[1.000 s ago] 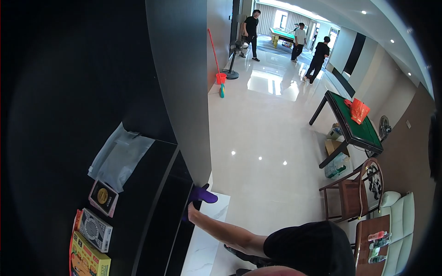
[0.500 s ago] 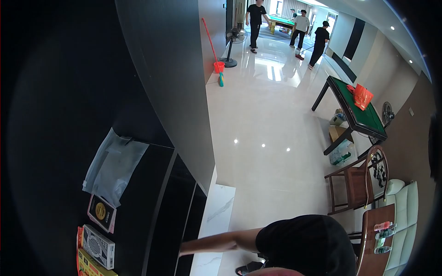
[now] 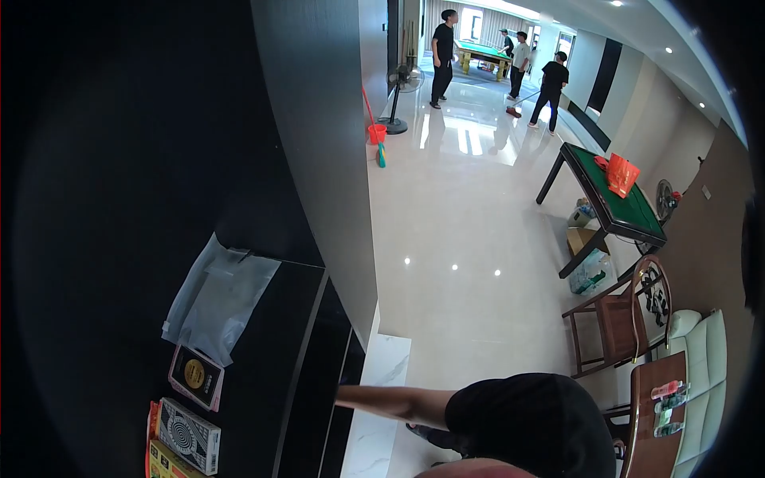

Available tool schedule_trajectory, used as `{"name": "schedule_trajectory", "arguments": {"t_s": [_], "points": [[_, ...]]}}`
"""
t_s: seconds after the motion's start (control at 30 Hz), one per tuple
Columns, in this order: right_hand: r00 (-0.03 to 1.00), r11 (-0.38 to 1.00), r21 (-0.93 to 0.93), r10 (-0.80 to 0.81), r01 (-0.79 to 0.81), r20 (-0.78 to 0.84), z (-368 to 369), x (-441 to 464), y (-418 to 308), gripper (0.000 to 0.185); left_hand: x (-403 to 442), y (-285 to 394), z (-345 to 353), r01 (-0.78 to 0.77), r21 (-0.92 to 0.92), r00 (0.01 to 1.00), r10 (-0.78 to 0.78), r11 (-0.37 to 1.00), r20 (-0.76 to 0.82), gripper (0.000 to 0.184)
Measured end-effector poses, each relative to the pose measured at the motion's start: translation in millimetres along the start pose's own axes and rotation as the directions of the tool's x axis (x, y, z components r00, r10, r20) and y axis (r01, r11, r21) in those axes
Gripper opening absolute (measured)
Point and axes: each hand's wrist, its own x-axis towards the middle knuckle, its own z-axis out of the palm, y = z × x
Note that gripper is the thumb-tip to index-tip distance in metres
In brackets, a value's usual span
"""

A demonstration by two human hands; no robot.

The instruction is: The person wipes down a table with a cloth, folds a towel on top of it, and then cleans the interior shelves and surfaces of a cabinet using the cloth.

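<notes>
A bare forearm (image 3: 394, 400) in a black sleeve (image 3: 518, 414) reaches left from the bottom of the view. It seems to be mine, though I cannot tell which arm. Its hand disappears at the dark cabinet front (image 3: 323, 350), so the fingers and anything in them are hidden. On the black cabinet top lies a frosted zip bag (image 3: 227, 299). Below it in the view is a pink-edged black pack with a gold round emblem (image 3: 196, 374). A grey-and-white patterned box (image 3: 188, 436) and a yellow box (image 3: 169, 464) follow. My other hand is out of view.
A dark panel (image 3: 319, 159) rises beside the cabinet. A green-topped table (image 3: 625, 195) with a red bag, a wooden chair (image 3: 617, 327) and a brown table (image 3: 645, 430) with bottles stand right. Several people, a fan (image 3: 396, 103) and a red bucket (image 3: 377, 134) are farther off.
My view has shifted, so the cabinet items appear farther right and lower. The forearm's visible end is slightly higher and nearer the cabinet's edge. The people at the back have changed stance.
</notes>
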Motion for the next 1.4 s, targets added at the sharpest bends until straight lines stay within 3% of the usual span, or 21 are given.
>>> {"name": "schedule_trajectory", "arguments": {"t_s": [0.17, 0.37, 0.5, 0.57, 0.63, 0.67, 0.7, 0.77, 0.87, 0.9, 0.97, 1.0, 1.03, 1.07, 1.1, 1.13, 1.17, 1.2, 1.27, 1.33, 1.4], "points": [[1.000, 0.999, 0.044, -0.012, 0.013, -0.028, -35, 17, 6, 0.022, -13, -4, 1, -0.016, -0.009, 1.000, 0.017, 1.000, 0.024, 0.092], [0.985, 0.984, 0.077, -0.166, 0.163, 0.047, -17, 34, -74, 0.023, -43, -12, -3, -0.017, -0.045, 0.994, 0.022, 0.999, 0.107, 0.093], [0.978, 0.975, 0.130, -0.191, 0.179, 0.081, -6, 26, -98, 0.023, -78, -20, -6, -0.034, -0.088, 0.965, 0.056, 0.996, 0.256, 0.094], [0.984, 0.971, 0.185, -0.164, 0.149, 0.068, -10, 27, -96, 0.024, -71, -24, 0, -0.002, -0.047, 0.971, 0.014, 0.999, 0.239, 0.095], [0.992, 0.957, 0.275, -0.115, 0.096, 0.053, -18, 28, -91, 0.024, -3, 4, -15, 0.157, -0.138, 0.966, -0.181, 0.978, -0.184, 0.059], [0.996, 0.935, 0.349, -0.079, 0.060, 0.041, -23, 28, -88, 0.024, 31, 6, -16, 0.157, -0.193, 0.946, -0.203, 0.969, -0.254, 0.055], [0.999, 0.895, 0.446, -0.033, 0.019, 0.024, -32, 32, -85, 0.024, 55, -8, -4, 0.099, -0.221, 0.968, -0.146, 0.970, -0.204, 0.059], [0.999, 0.777, 0.628, 0.046, -0.045, 0.015, -40, 37, -80, 0.025, 86, -20, 16, 0.182, -0.537, 0.962, -0.262, 0.824, -0.076, 0.064], [0.982, 0.613, 0.781, 0.190, -0.124, 0.007, -51, 33, -63, 0.025, 125, -16, 2, 0.135, -0.318, 0.991, -0.133, 0.938, 0.028, 0.056], [0.968, 0.632, 0.761, 0.250, -0.144, -0.025, -58, 25, -53, 0.026, 133, -11, 4, 0.135, -0.324, 0.991, -0.132, 0.936, 0.033, 0.056], [0.926, 0.731, 0.657, 0.352, -0.182, -0.135, -55, 12, -39, 0.033, 135, -8, 5, -0.069, -0.066, 0.995, 0.064, 0.995, -0.080, 0.054], [0.900, 0.805, 0.558, 0.376, -0.200, -0.221, -53, 0, -30, 0.039, 137, -8, 5, -0.064, -0.071, 0.995, 0.059, 0.995, -0.074, 0.054], [0.914, 0.796, 0.564, 0.370, -0.220, -0.166, -52, -12, -26, 0.069, 140, -6, 6, -0.009, -0.127, 1.000, 0.009, 0.992, 0.003, 0.052], [0.914, 0.801, 0.555, 0.371, -0.224, -0.166, -53, -21, -23, 0.069, 146, -1, 10, 0.049, -0.182, 0.996, -0.035, 0.982, 0.078, 0.051], [0.964, 0.957, 0.280, 0.137, -0.070, -0.229, -47, -26, -23, 0.085, 150, 5, 4, 0.014, -0.116, 0.995, -0.003, 0.993, 0.095, 0.049], [0.969, 0.993, -0.021, -0.114, 0.113, -0.217, -43, -26, -25, 0.102, 152, 4, 4, 0.022, -0.116, 0.996, -0.011, 0.993, 0.091, 0.049], [0.987, 0.987, -0.022, -0.158, 0.158, 0.012, -43, -19, -28, 0.123, 153, 2, 3, 0.010, -0.175, 0.995, 0.008, 0.985, 0.102, 0.047], [0.986, 0.986, -0.028, -0.163, 0.163, 0.019, -36, -14, -32, 0.123, 152, 1, 4, 0.001, -0.235, 0.993, 0.026, 0.972, 0.113, 0.046], [0.991, 0.983, 0.134, -0.126, 0.129, -0.033, -24, -4, -41, 0.124, 148, 2, 1, 0.061, -0.216, 0.992, -0.036, 0.974, 0.118, 0.045], [0.987, 0.978, 0.139, -0.158, 0.158, -0.015, -17, -2, -45, 0.123, 133, -2, -3, 0.120, -0.190, 0.986, -0.094, 0.975, 0.137, 0.044], [0.978, 0.978, 0.051, -0.204, 0.201, 0.051, -14, 1, -51, 0.123, 117, -8, -7, 0.100, -0.241, 0.995, -0.093, 0.965, 0.041, 0.044]]}}
